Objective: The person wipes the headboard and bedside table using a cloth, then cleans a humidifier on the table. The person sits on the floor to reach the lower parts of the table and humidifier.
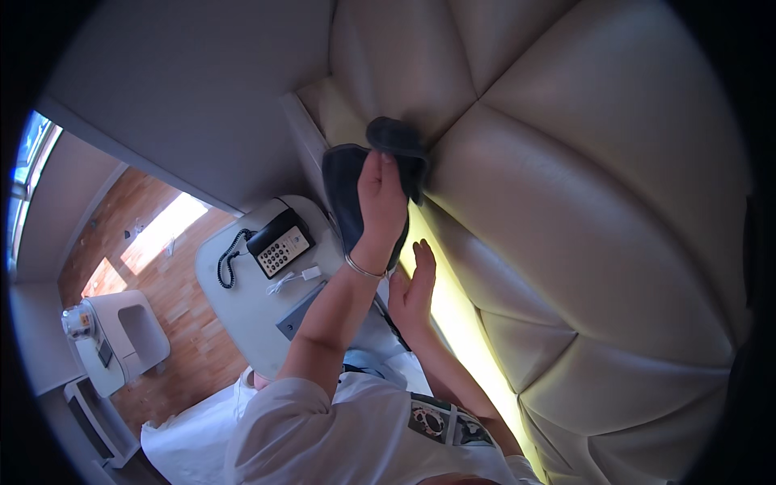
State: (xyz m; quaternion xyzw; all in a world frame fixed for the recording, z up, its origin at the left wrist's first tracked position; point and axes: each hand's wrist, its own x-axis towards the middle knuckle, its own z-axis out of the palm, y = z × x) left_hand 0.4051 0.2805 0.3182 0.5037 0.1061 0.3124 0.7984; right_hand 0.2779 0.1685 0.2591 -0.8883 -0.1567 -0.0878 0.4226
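My left hand (383, 194), with a bracelet at the wrist, is raised and closed on a dark cloth (342, 188). One part of the cloth hangs behind the hand, and another is bunched above the fingers, close to the padded leather-like wall panel (515, 200). Lower and to the right, my right hand (414, 297) holds nothing, its fingers apart, beside a glowing light strip (451, 321) along the panel's edge. Whether the cloth touches the panel cannot be told.
To the left stands a white table (227, 315) bearing a corded telephone (282, 245), a white plug with cable (311, 273) and a grey flat box (291, 318). A white cabinet (130, 357) stands on the wooden floor (188, 330). White bedding (188, 430) lies lower left.
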